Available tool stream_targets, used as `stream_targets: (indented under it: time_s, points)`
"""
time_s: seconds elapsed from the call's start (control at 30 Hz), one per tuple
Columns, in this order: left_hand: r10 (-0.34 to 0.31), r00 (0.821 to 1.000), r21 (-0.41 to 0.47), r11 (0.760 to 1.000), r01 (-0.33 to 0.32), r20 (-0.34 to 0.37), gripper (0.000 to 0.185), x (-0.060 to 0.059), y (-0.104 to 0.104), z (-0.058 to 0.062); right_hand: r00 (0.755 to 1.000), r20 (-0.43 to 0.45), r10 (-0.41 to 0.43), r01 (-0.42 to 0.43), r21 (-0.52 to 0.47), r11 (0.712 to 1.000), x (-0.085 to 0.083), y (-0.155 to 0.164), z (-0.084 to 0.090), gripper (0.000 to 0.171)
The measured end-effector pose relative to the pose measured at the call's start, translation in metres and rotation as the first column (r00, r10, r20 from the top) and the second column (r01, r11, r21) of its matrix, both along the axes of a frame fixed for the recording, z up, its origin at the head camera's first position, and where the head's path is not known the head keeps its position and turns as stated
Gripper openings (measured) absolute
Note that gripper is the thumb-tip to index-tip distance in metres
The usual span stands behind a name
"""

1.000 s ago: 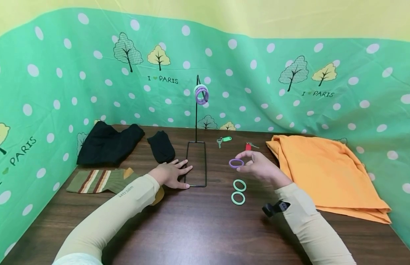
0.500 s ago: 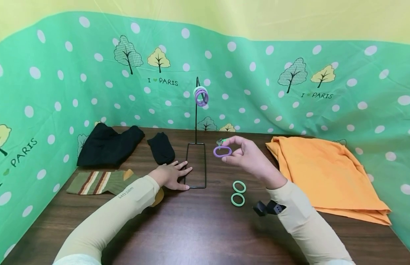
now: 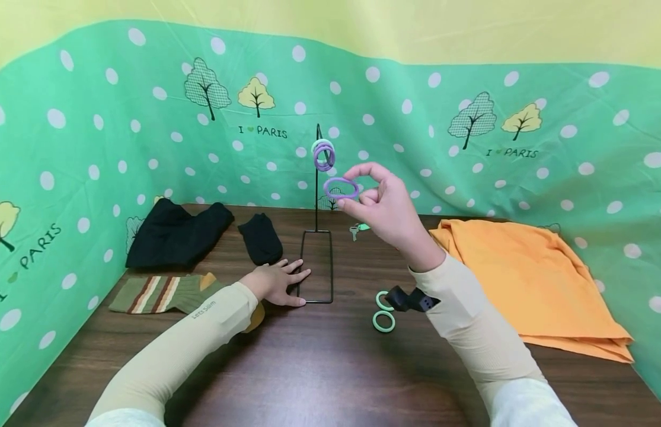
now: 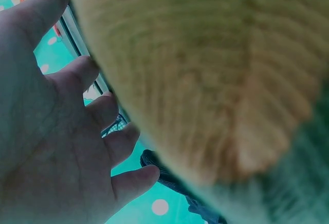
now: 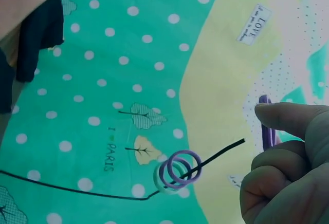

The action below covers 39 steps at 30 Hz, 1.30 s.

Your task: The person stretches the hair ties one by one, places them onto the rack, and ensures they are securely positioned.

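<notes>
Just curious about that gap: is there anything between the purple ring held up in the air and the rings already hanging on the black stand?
Nothing. In the head view only backdrop shows between the held purple ring and the hanging rings; the right wrist view agrees.

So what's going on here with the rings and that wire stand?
A person sits at a dark wooden table. Their right hand pinches a purple ring in the air, just below and right of the hook on a thin black wire stand, where a few rings already hang. The left hand lies flat at the stand's base frame. Two green rings lie on the table, with dark clothes, a striped sock and an orange cloth around.
</notes>
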<state>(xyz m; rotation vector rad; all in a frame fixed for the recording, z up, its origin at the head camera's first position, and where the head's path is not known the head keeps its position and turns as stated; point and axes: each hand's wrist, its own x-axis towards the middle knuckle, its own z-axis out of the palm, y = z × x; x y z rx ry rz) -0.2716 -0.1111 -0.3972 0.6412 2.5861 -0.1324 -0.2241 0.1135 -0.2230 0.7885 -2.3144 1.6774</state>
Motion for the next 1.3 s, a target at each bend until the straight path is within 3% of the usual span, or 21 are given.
stream_targets:
  time_s: [0.17,0.33,0.73,1.07,1.3]
  points:
    - [-0.002,1.0,-0.003,1.0,0.002,-0.002,0.079,0.0,0.001,0.0,0.997,-0.046,-0.062,0.063,0.008,0.998,-0.012,-0.01,0.007,0.035]
    - [-0.002,1.0,-0.002,1.0,0.002,-0.001,0.079,0.0,0.001,0.001,0.992,-0.035,-0.121,0.121,0.019,0.992,-0.026,-0.019,0.009,0.038]
    - [0.003,1.0,0.002,1.0,-0.003,0.005,0.079,0.0,0.0,0.001,0.986,0.023,-0.165,0.165,0.024,0.986,-0.058,-0.027,-0.004,0.045]
    - [0.001,1.0,0.006,1.0,-0.001,0.0,0.079,0.0,-0.001,0.0,0.985,0.035,-0.172,0.173,-0.027,0.985,-0.051,-0.023,-0.006,0.05]
    - [0.001,1.0,0.011,1.0,-0.001,0.004,0.078,0.0,-0.001,0.0,0.985,0.072,-0.158,0.159,-0.015,0.987,-0.045,-0.009,-0.018,0.05]
